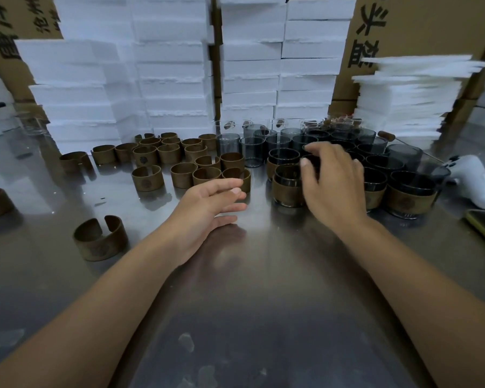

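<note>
Sleeves [179,161], brown split bands with a round stamp, stand in loose rows on the left half of the steel table [249,303]. One stray sleeve [100,239] sits alone nearer the person. Stacks of white foam blocks [165,79] rise behind them.

The left hand [207,205] hovers low over the table, just short of the nearest band. Its fingers [230,184] are straight, relaxed and hold nothing.

Next along, the right hand [332,180] reaches palm down over the smoky glasses [252,151]. Its fingers [319,149] are bent over the front rims, and the thumb is beside a sleeved glass [287,183]. The hand hides what lies under it, so it cannot be told whether the fingers have closed on anything. Bare glasses stand packed toward the back, and more sleeved glasses [409,194] fill the front right.

The step in hand looks like fetching a bare glass and a band to join them. To do it well, the right hand would take one glass by the rim from the edge of the pack. It should lift the glass straight up, since the neighbours touch and a sideways pull could topple them. The left hand would pick up the nearest band by its outer face. The two would meet over the bare table in front, stamp outward and band seated evenly.

A pile of foam sheets [409,99] and a white handled tool [471,177] lie at the far right.
</note>
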`<state>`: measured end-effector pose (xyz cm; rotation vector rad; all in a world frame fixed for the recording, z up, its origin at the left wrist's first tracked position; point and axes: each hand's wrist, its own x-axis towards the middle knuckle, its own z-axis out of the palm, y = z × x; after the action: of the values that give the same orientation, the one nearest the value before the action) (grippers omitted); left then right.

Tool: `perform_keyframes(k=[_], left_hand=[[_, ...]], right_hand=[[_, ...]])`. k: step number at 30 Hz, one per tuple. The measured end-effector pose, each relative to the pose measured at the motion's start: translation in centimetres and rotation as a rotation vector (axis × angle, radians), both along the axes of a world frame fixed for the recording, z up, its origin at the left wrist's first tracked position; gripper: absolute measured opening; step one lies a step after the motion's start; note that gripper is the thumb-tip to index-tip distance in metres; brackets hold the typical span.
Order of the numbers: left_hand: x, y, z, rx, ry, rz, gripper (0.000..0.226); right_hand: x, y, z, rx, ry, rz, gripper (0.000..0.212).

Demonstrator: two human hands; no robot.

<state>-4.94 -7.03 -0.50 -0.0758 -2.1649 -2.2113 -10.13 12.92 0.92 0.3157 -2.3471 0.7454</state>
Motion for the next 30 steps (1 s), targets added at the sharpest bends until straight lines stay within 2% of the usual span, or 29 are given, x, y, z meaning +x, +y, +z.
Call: perform_keyframes(k=[4,8,13,18,21,25,30], left_hand=[[0.1,0.0,0.1,0.001,-0.004,-0.001,0.02],[0.1,0.2,0.1,-0.007,0.001,0.006,0.019],[0.0,0.1,-0.1,-0.007,0.018,0.009,0.021],[-0.1,0.0,-0.2,0.0,0.024,0.012,0.023],[-0.1,0.1,-0.2,-0.004,0.023,0.012,0.021],[-0.1,0.1,-0.1,-0.007,0.02,0.016,0.021],[-0.1,0.1,-0.2,-0.018,0.021,0.01,0.02]], right_hand=[[-1.3,2.4,1.8,-0.107,-0.023,-0.075,0.029],[-3.5,5.1,3.3,0.038,-0.151,-0.197,0.032],[-6.1,7.5,4.0,0.177,-0.477,-0.221,0.025],[-7.2,7.7,4.3,0.187,-0.613,-0.264,0.04],[-7.1,7.4,4.5,0.152,-0.623,-0.219,0.044],[-6.7,7.2,4.3,-0.063,-0.52,-0.125,0.013],[-6.4,6.9,3.2,-0.264,-0.285,-0.133,0.002]])
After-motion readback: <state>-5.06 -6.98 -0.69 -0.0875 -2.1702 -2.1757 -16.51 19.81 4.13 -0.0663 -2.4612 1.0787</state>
